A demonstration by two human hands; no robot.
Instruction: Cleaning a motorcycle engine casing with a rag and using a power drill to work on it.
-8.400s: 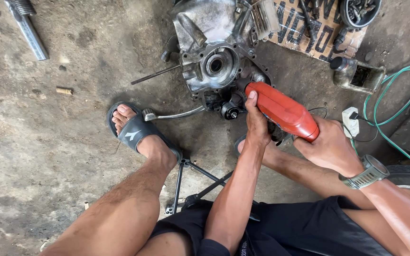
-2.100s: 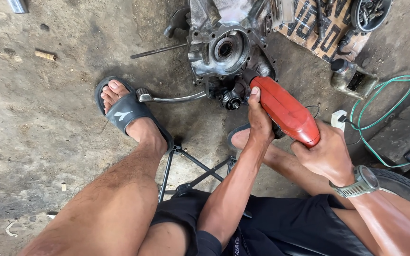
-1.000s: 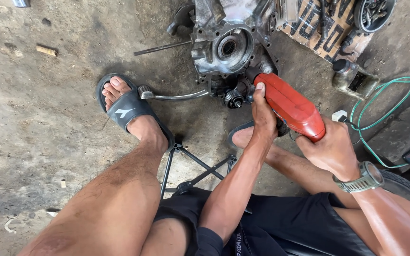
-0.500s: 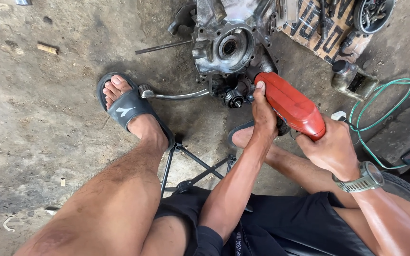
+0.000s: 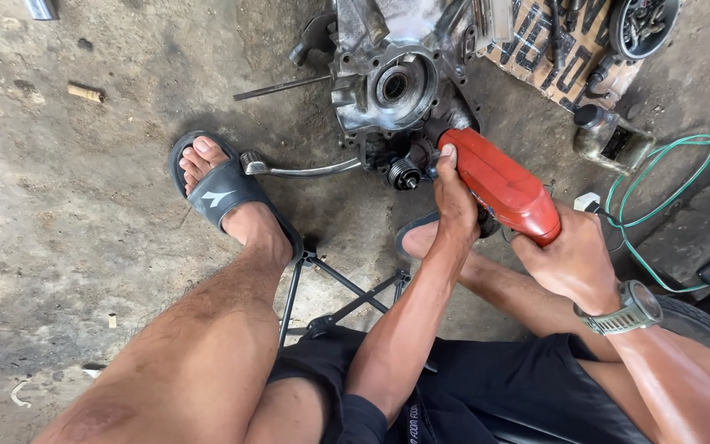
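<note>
The left hand (image 5: 456, 205) gripped the front end of a red power tool (image 5: 499, 185), thumb pressed on its nose. The right hand (image 5: 573, 263), wearing a grey wristwatch (image 5: 633, 308), clasped the rear of the tool's body. The tool's nose met the lower edge of a grey metal engine case (image 5: 396, 82) lying on the concrete floor (image 5: 67, 205). A kick lever (image 5: 306, 170) ran from the case toward a foot in a black sandal (image 5: 219, 193). A green hose (image 5: 667, 181) looped near the floor's right edge.
</note>
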